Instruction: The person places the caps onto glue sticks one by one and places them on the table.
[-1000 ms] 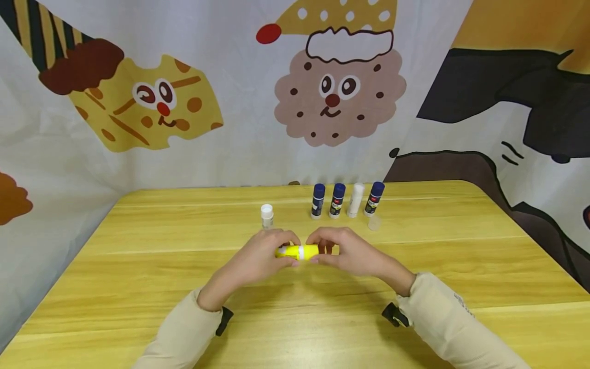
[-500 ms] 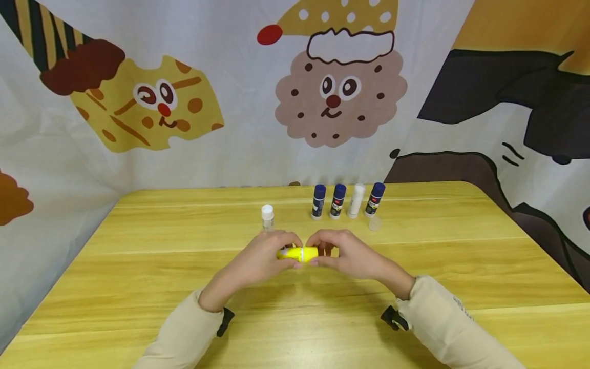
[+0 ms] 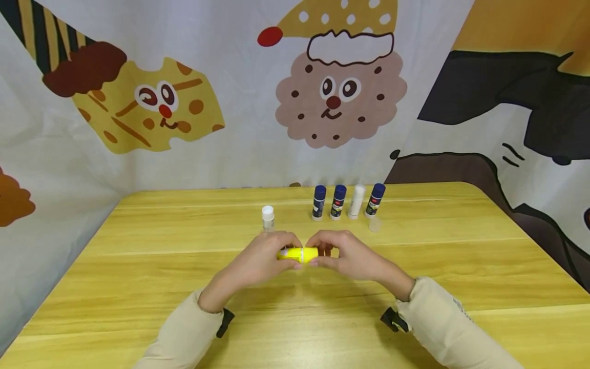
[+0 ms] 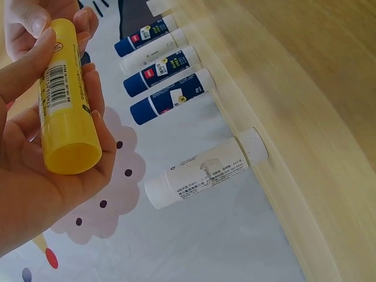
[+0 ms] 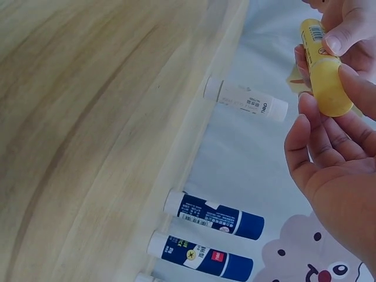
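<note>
Sideways above the table, a yellow glue stick [image 3: 297, 254] spans the space between both hands. My left hand [image 3: 266, 256] holds its labelled body between thumb and fingers; a barcode shows on that body [image 4: 59, 88] in the left wrist view. At the other end, my right hand [image 3: 352, 256] pinches the plain yellow cap [image 5: 330, 88] with thumb and fingertips. Cap and body meet at a thin pale line. Just beyond the left hand stands a white glue stick [image 3: 268, 218], its lower part hidden by that hand in the head view.
Towards the back of the wooden table [image 3: 152, 287] stand a blue-capped glue stick [image 3: 318, 202], another one [image 3: 338, 202], a white glue stick [image 3: 357, 202] and a third blue-capped one [image 3: 375, 200]. A small translucent disc [image 3: 375, 225] lies before them. A printed cloth [image 3: 239, 102] hangs behind.
The white band between the glue stick's cap and body has narrowed to a thin line as the cap moved closer to the body. Both hands keep their hold.
</note>
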A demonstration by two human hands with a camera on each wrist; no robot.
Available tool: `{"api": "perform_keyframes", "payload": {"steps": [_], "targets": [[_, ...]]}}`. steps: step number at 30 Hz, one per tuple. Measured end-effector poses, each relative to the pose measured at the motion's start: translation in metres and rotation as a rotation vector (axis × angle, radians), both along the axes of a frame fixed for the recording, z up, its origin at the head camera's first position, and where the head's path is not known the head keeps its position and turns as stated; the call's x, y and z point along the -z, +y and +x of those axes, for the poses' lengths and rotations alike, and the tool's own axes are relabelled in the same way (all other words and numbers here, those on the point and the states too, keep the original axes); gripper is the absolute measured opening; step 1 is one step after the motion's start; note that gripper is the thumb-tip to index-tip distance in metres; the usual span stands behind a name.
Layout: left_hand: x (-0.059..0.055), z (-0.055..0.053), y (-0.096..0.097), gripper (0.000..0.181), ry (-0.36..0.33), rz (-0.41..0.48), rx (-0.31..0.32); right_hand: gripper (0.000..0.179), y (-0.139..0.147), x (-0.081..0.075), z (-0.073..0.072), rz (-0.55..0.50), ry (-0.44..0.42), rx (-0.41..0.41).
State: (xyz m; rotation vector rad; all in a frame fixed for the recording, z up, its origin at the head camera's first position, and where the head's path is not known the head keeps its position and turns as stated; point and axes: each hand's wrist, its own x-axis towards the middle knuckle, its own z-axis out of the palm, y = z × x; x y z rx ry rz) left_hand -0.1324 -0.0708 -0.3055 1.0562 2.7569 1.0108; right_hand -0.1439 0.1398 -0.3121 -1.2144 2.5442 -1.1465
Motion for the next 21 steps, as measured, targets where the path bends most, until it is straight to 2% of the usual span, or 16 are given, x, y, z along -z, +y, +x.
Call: {"api": "perform_keyframes", "payload": {"steps": [21], "targets": [[-0.0001, 0.0007, 0.0013, 0.019, 0.02, 0.006, 0.029, 0.016, 0.0003, -0.0008, 0.0038, -0.031, 0.01, 0.002]]}}
